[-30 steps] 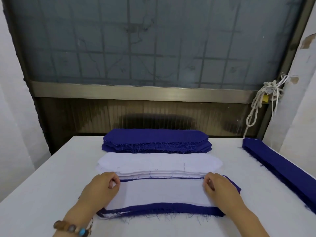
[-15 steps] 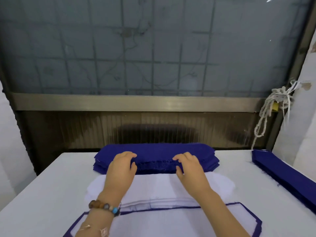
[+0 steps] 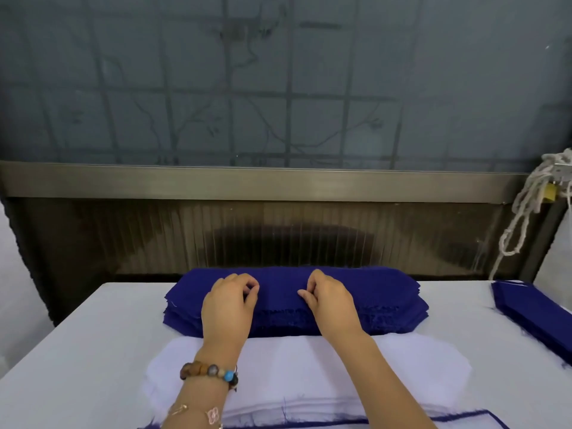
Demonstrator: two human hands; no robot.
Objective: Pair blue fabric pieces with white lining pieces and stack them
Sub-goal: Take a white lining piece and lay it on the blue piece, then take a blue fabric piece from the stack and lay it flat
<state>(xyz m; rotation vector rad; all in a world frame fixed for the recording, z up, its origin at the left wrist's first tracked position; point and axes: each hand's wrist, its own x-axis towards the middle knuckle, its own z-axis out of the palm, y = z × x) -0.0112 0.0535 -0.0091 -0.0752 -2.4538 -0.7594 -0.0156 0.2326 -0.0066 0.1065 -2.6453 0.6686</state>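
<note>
Currently left hand and right hand both sit on the blue fabric stack, fingers curled, thumb and fingertips pinching its top layer. Directly in front lies the white lining stack. A second blue pile sits at the right edge of the table.

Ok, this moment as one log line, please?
phase: pick-up | left hand: pinches top of blue fabric stack | right hand: pinches same | white lining stack: nearer, below forearms
</note>
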